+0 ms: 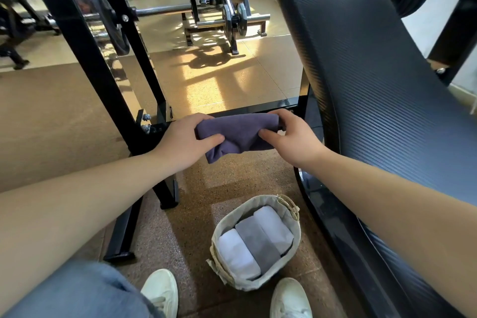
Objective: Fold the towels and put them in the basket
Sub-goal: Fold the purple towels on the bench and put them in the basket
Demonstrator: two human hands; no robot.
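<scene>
A folded dark purple towel hangs in the air in front of me, held at both ends. My left hand grips its left end with the thumb on the near side. My right hand pinches its right end the same way. Below, on the floor between my white shoes, stands a round fabric-lined basket. Inside it lie three folded towels side by side: a white towel on the left, a grey towel in the middle, another white towel on the right.
A black padded bench slopes down on the right. Black steel frame legs stand at the left, with a crossbar just behind the towel. Barbells and weight plates sit further back on the tan floor.
</scene>
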